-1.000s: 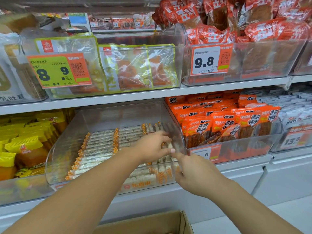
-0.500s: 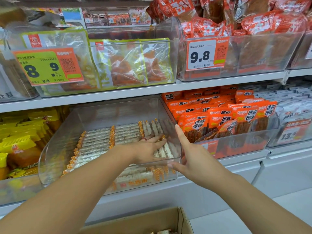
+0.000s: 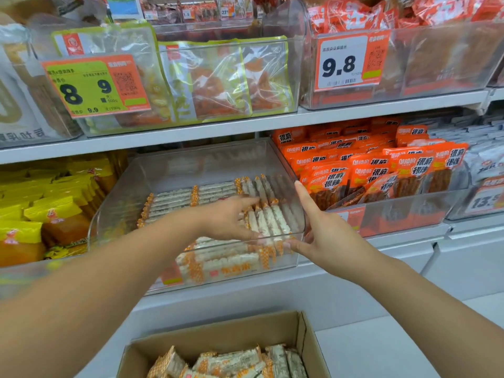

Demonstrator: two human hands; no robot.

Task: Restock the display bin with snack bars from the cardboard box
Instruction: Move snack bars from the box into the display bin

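The left hand (image 3: pixel 229 218) lies with straight fingers on the snack bars (image 3: pixel 267 219) inside the clear display bin (image 3: pixel 152 181); the right hand (image 3: pixel 324 230) is spread against the bin's right front corner; below, the cardboard box (image 3: pixel 218 334) holds more bars; orange packets (image 3: pixel 368 170) fill the neighbouring bin.

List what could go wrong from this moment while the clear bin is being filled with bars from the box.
1. The left hand lies flat on the snack bars at the display bin's right end; a push might skew the neat rows.
2. The right hand touches the bin's front right corner, so the bin may shift.
3. Bars in the cardboard box lie jumbled, so a grab may drop some.
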